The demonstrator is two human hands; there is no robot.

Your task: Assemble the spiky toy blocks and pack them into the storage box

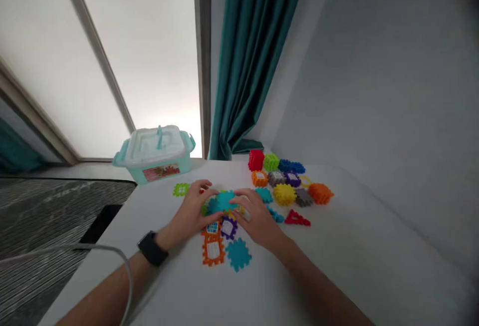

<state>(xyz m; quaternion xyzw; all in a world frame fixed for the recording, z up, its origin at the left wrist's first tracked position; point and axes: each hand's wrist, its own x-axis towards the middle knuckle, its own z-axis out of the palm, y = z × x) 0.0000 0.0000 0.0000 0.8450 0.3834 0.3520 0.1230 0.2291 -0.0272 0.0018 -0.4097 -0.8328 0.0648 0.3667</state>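
Note:
My left hand (192,211) and my right hand (255,220) meet over the middle of the white table, both gripping a teal interlocking plastic block piece (224,201) between them. Its lower part is hidden by my fingers. Just below my hands lie a purple piece (228,228), an orange square frame piece (213,250) and a flat teal gear-edged piece (238,254). A lime piece (181,189) lies beyond my left fingers. Past my right hand are a teal piece (264,194) and a red triangular piece (297,219).
Several coloured block pieces and cubes (284,178) crowd the back right of the white table (337,266). A lidded plastic storage box (155,154) stands at the far left corner. A white cable (112,247) crosses over my left forearm, and a teal curtain (247,66) hangs behind.

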